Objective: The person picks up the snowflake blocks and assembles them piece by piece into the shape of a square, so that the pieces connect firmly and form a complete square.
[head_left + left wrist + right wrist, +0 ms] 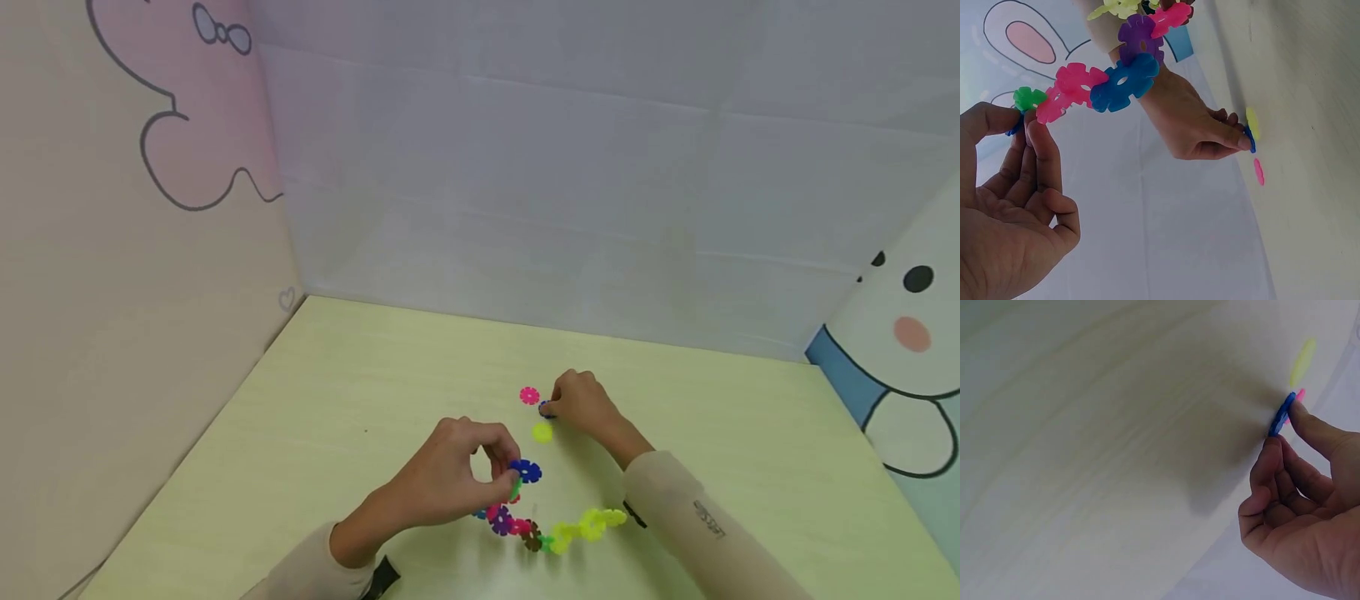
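My left hand (442, 475) pinches one end of a chain of interlocking plastic discs (501, 522), with thumb and fingertips at a green disc (1029, 98) and a dark blue disc (527, 471). From there the chain runs through pink, blue (1125, 82), purple (1140, 39) and brown discs to several yellow ones (592, 525). Farther out over the table, my right hand (588, 406) holds a loose blue disc (1282, 415) between thumb and fingertips. That disc is tilted on edge, close to the tabletop in the right wrist view.
A loose pink disc (529, 396) and a loose yellow disc (542, 432) lie flat on the pale wooden table (375, 358) beside my right hand. A white sheet (570, 192) hangs along the back edge. Cartoon-printed panels (187, 250) stand at both sides.
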{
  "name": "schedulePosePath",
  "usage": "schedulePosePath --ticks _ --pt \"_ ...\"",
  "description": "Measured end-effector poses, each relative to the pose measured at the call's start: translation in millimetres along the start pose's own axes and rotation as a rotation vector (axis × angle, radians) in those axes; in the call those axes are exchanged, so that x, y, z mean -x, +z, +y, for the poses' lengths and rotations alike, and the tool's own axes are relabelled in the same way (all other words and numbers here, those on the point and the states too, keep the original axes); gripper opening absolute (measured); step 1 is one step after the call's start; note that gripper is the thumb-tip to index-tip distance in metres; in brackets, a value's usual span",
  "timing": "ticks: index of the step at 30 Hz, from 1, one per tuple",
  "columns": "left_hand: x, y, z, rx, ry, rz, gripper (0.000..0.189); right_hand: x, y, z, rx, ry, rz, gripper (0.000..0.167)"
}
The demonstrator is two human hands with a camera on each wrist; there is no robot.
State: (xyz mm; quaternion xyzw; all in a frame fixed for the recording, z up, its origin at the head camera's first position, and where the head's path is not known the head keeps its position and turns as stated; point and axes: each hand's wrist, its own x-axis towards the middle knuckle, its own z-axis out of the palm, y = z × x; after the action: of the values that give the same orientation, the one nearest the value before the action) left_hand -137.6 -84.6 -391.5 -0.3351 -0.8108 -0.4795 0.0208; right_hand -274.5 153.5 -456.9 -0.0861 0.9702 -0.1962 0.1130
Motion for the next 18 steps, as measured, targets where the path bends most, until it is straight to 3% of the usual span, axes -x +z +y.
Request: schedulePosePath --ticks 4,10,14,18 --pt "-0.7 -0.6 0.3 0.007 -0.005 0.004 0.013 0.0 -7 8 -0.143 0.042 -0.07 0.023" --pt "-3.0 -1.9 -7.7 0.009 -0.043 0.026 0.008 15.0 -20 24 -0.42 -0.033 -0.148 0.021" --pt "-5.1 -2.9 -15.5 0.021 -0.102 0.051 0.002 36.1 -46 22 -0.531 -0.075 -0.111 0.021" --pt "-5.1 -3.9 -22.3 0.007 -0.161 0.101 0.004 68.7 -79 1 -0.703 -0.063 -0.056 0.025"
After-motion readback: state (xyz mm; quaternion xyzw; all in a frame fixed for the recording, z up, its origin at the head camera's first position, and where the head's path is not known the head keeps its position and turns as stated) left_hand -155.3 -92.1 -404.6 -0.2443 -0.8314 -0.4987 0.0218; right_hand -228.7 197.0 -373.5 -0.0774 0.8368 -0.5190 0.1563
